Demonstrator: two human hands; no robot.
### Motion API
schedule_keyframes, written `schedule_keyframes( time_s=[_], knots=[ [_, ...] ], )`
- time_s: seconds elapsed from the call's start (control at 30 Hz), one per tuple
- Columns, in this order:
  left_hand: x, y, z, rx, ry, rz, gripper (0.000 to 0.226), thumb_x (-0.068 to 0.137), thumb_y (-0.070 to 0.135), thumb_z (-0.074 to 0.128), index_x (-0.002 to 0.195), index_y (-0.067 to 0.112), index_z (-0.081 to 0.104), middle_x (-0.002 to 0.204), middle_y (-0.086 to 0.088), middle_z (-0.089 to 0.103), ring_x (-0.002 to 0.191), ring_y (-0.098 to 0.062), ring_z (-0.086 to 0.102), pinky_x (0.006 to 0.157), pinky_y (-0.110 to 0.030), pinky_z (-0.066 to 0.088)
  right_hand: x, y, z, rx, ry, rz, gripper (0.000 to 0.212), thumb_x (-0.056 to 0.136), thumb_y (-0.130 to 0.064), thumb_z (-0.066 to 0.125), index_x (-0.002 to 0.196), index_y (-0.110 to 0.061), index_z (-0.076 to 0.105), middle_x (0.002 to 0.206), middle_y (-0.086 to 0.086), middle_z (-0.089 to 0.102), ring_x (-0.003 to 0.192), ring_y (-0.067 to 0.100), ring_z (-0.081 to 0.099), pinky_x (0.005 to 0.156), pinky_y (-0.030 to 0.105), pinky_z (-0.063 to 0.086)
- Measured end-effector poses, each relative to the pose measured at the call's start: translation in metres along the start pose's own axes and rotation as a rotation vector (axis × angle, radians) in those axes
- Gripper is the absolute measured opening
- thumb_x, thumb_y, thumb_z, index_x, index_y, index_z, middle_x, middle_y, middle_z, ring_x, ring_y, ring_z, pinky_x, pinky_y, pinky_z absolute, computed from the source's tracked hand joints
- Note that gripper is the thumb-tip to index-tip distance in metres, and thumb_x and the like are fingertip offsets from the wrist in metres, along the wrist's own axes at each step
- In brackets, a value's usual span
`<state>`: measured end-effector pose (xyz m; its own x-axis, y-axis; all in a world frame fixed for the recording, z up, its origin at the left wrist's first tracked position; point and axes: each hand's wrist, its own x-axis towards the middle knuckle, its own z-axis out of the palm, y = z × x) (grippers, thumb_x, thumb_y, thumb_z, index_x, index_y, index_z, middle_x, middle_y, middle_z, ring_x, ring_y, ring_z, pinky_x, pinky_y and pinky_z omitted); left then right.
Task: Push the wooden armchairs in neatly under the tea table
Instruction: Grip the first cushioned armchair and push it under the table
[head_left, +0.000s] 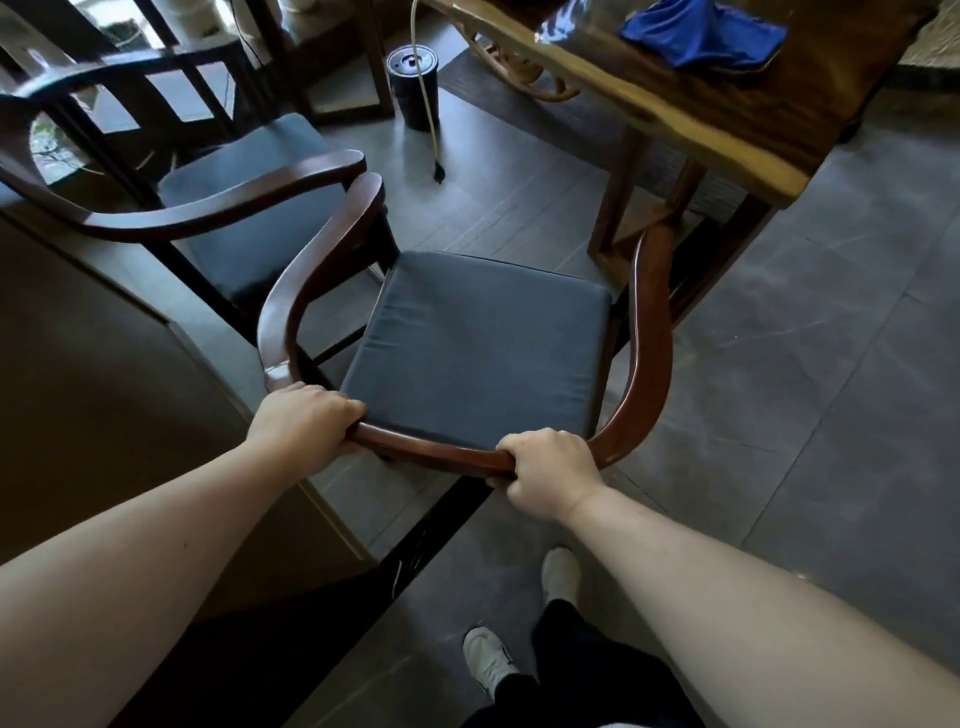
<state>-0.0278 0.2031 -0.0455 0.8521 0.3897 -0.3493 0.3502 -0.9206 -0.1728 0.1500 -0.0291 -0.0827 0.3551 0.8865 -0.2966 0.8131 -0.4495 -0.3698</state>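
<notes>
my left hand (306, 418) and right hand (545, 470) are both wrapped around the armchair (644, 332) back rail, facing the tea table (727, 119).

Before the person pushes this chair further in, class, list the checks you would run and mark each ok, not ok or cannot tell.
1. Left hand gripping the armchair back rail: ok.
2. Right hand gripping the same rail: ok.
3. Seat under the tea table: not ok, entirely outside.
4. Right armrest clear of the table leg: cannot tell; they overlap in view.
5. Left armrest clear of the second armchair: not ok, tips nearly touching.
6. Cord off the path: ok.
</notes>
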Motion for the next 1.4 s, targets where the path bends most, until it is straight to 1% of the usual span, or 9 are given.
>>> schedule_keyframes(
  time_s=[0.13, 0.27, 0.37, 0.53, 0.7, 1.03, 1.23, 1.33, 1.4],
  knots=[
    [0.017, -0.028, 0.003, -0.082, -0.014, -0.134, 0.031, 0.076, 0.045, 0.073, 0.105, 0.038, 0.064, 0.112, 0.012, 0.064, 0.117, -0.016, 0.05, 0.103, -0.042, 0.035, 0.03, -0.019, 0.004, -0.024, -0.022, -0.033, 0.019, 0.083, -0.036, 0.063, 0.097, -0.024, 0.063, 0.096, -0.001, 0.069, 0.088, 0.027, 0.065, 0.069, 0.034, 0.046],
    [0.024, -0.024, -0.005, -0.127, -0.022, -0.195, 0.029, 0.081, 0.028, 0.067, 0.11, 0.033, 0.064, 0.116, 0.006, 0.062, 0.121, -0.022, 0.045, 0.109, -0.049, 0.026, 0.054, -0.017, 0.002, 0.003, -0.162, -0.139, 0.02, 0.086, -0.037, 0.06, 0.097, -0.021, 0.058, 0.1, 0.0, 0.063, 0.093, 0.027, 0.061, 0.067, 0.034, 0.041],
    [0.023, -0.007, -0.014, -0.123, -0.032, -0.053, 0.029, 0.078, 0.026, 0.062, 0.106, 0.032, 0.063, 0.111, 0.008, 0.062, 0.117, -0.02, 0.05, 0.109, -0.047, 0.026, 0.067, -0.005, -0.006, 0.115, -0.335, -0.231, 0.029, 0.085, -0.045, 0.062, 0.102, -0.022, 0.06, 0.104, -0.001, 0.059, 0.097, 0.024, 0.059, 0.077, 0.037, 0.048],
    [0.02, 0.043, -0.019, -0.167, 0.032, 0.139, 0.028, 0.076, 0.043, 0.048, 0.096, 0.029, 0.062, 0.096, 0.008, 0.067, 0.096, -0.021, 0.061, 0.091, -0.04, 0.044, 0.082, 0.007, -0.031, 0.19, -0.588, -0.315, 0.076, 0.079, -0.079, 0.045, 0.13, -0.023, 0.053, 0.121, 0.001, 0.059, 0.109, 0.02, 0.054, 0.094, 0.039, 0.044],
    [0.027, 0.091, -0.019, -0.22, 0.115, 0.284, 0.023, 0.074, 0.042, 0.061, 0.086, 0.023, 0.058, 0.079, 0.003, 0.064, 0.072, -0.025, 0.061, 0.06, -0.035, 0.047, 0.088, 0.033, -0.045, 0.084, -0.547, -0.259, 0.057, 0.092, -0.069, 0.037, 0.118, -0.026, 0.062, 0.115, 0.0, 0.066, 0.107, 0.021, 0.058, 0.09, 0.037, 0.045],
    [0.056, 0.171, -0.049, -0.264, -0.021, 0.111, 0.029, 0.088, 0.044, 0.052, 0.101, 0.019, 0.05, 0.099, -0.002, 0.061, 0.09, -0.029, 0.058, 0.061, -0.034, 0.035, 0.102, 0.138, -0.075, -0.292, -0.634, -0.192, 0.05, 0.092, -0.066, 0.045, 0.11, -0.023, 0.065, 0.105, -0.001, 0.069, 0.094, 0.02, 0.062, 0.084, 0.036, 0.05],
    [0.081, 0.221, -0.054, -0.253, -0.087, -0.075, 0.029, 0.086, 0.046, 0.053, 0.099, 0.02, 0.051, 0.098, -0.001, 0.061, 0.089, -0.028, 0.059, 0.061, -0.033, 0.033, 0.139, 0.193, -0.088, -0.53, -0.691, -0.456, 0.072, 0.077, -0.084, 0.035, 0.11, -0.027, 0.063, 0.101, -0.002, 0.066, 0.101, 0.022, 0.059, 0.095, 0.04, 0.039],
    [0.086, 0.238, -0.046, -0.229, -0.118, -0.144, 0.017, 0.087, 0.03, 0.054, 0.1, 0.021, 0.049, 0.098, 0.0, 0.06, 0.089, -0.026, 0.057, 0.062, -0.033, 0.031, 0.16, 0.207, -0.092, -0.772, -0.809, -0.641, 0.09, 0.056, -0.091, 0.05, 0.121, -0.03, 0.052, 0.11, -0.004, 0.058, 0.105, 0.019, 0.051, 0.102, 0.044, 0.034],
    [0.086, 0.238, -0.039, -0.224, -0.142, -0.196, 0.015, 0.086, 0.029, 0.056, 0.099, 0.023, 0.049, 0.097, 0.003, 0.06, 0.089, -0.025, 0.057, 0.064, -0.033, 0.033, 0.17, 0.21, -0.09, -0.888, -0.792, -0.755, 0.08, 0.054, -0.081, 0.064, 0.114, -0.03, 0.053, 0.105, -0.005, 0.06, 0.1, 0.02, 0.056, 0.094, 0.044, 0.042]
  ],
)
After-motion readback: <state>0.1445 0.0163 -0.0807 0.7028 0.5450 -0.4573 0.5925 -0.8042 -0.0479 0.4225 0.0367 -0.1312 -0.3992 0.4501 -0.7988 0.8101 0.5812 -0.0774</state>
